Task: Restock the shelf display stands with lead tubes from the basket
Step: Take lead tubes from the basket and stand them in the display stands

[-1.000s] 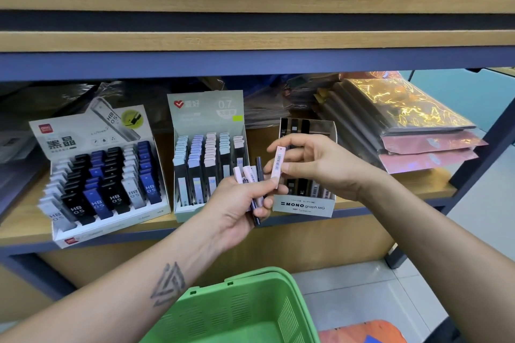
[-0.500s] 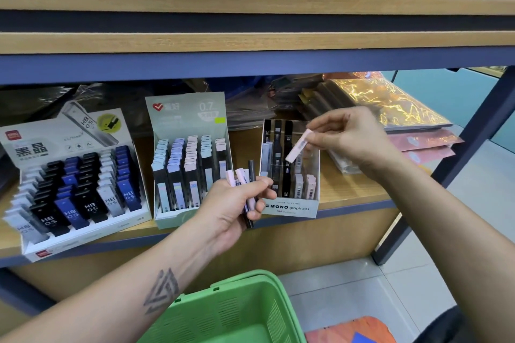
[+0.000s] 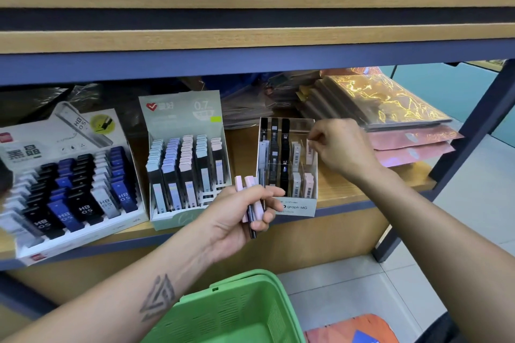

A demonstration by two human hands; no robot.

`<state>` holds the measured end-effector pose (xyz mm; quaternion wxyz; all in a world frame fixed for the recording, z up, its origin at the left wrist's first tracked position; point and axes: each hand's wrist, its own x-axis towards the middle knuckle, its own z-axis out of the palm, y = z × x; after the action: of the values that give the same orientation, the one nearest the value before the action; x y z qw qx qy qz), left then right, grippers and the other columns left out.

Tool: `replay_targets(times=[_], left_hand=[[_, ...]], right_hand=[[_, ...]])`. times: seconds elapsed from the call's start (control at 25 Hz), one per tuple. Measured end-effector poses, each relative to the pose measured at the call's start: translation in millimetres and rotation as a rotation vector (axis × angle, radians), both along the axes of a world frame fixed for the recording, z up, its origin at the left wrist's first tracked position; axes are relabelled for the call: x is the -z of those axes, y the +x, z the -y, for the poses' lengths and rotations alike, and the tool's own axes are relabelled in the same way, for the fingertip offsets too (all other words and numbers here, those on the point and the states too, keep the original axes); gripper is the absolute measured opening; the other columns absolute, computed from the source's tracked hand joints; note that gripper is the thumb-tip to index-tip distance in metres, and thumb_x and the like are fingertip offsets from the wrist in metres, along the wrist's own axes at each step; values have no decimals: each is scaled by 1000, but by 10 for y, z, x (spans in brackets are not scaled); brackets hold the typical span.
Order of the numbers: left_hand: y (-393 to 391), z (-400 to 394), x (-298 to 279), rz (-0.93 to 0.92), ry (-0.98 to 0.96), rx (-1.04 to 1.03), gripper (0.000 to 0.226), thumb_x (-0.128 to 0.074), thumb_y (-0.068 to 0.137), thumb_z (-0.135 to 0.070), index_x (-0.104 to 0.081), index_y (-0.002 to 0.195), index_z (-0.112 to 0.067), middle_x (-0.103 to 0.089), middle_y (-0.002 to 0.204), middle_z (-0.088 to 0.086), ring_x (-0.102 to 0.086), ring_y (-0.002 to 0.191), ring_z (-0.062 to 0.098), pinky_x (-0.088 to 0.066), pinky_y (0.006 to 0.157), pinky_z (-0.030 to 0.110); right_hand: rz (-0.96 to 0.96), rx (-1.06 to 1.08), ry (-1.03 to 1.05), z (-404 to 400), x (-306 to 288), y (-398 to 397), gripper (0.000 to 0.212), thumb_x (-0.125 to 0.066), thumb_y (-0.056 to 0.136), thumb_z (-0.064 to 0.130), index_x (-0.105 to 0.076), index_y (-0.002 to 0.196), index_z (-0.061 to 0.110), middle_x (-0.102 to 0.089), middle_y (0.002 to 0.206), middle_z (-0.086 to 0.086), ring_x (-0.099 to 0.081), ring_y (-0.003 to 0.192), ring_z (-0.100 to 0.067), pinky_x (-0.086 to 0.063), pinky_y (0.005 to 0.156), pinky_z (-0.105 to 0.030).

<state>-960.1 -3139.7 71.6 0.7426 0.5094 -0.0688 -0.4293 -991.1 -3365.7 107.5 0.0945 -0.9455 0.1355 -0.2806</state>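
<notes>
The right hand [image 3: 341, 149] reaches over the back right corner of the clear acrylic display stand [image 3: 287, 200] labelled "graph MG", which stands near the front edge of the wooden shelf [image 3: 362, 189]. Its thumb and forefinger pinch the top of a pale pink lead tube with a barcode [image 3: 310, 154], which stands upright in the rightmost back slot of the stand. More black and pale tubes fill the stand's other slots.

The left hand [image 3: 239, 217] is held in front of the shelf's front edge, just left of the clear stand, and is clenched around a small bunch of pink and black lead tubes [image 3: 255, 203], their ends sticking out above and below the fingers.

To the left on the same shelf sits a pale green cardboard display box marked "0.7" [image 3: 181, 120] with rows of pastel-capped tubes, and further left, at the shelf's left end, a white cardboard display box of black, blue and grey "HB 0.5" tubes [image 3: 69, 189]. A stack of shiny gold and pink plastic-wrapped packs [image 3: 390, 108] lies at the right end. The green plastic basket [image 3: 237, 312] hangs below the shelf, by the left forearm.
</notes>
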Motion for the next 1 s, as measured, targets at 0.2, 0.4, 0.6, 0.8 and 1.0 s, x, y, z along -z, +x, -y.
replay_targets(times=[0.2,0.4,0.6,0.8,1.0], left_hand=[[11,-49,-6,6,-5,65,28,-56,96,0,-60,120,14,-64,77,20,-52,51,16,-34,37,17],[13,-61,-2,87,60,84,27,-62,94,-3,-65,118,7,-68,81,17,-52,50,16,-33,38,18],[29,-77,8,118,110,44,26,-63,92,1,-62,116,11,-65,72,18,-44,46,13,-28,38,17],[24,-139,6,135,92,31,17,-66,90,0,-65,107,5,-65,77,24,-46,46,14,-30,37,16],[52,-183,9,73,60,-101,16,-62,94,0,-59,108,6,-68,83,31,-49,47,16,-35,38,18]], right_hand=[[-108,22,-273,-36,94,70,13,-64,84,11,-77,84,10,-65,97,-6,-58,94,-33,-43,63,-34],[-46,-119,-122,-212,34,55,14,-65,88,17,-79,89,14,-65,101,-2,-60,95,-22,-50,70,-34],[-306,-461,651,-595,-172,-102,18,-69,94,35,-76,96,19,-75,83,-2,-66,70,-8,-53,67,-27],[-344,-558,720,-648,-116,-113,9,-74,90,8,-75,99,7,-74,83,-18,-71,72,-27,-57,68,-26],[-326,-483,767,-624,-116,-117,5,-75,87,3,-74,92,6,-74,72,-8,-69,65,-15,-53,64,-22]])
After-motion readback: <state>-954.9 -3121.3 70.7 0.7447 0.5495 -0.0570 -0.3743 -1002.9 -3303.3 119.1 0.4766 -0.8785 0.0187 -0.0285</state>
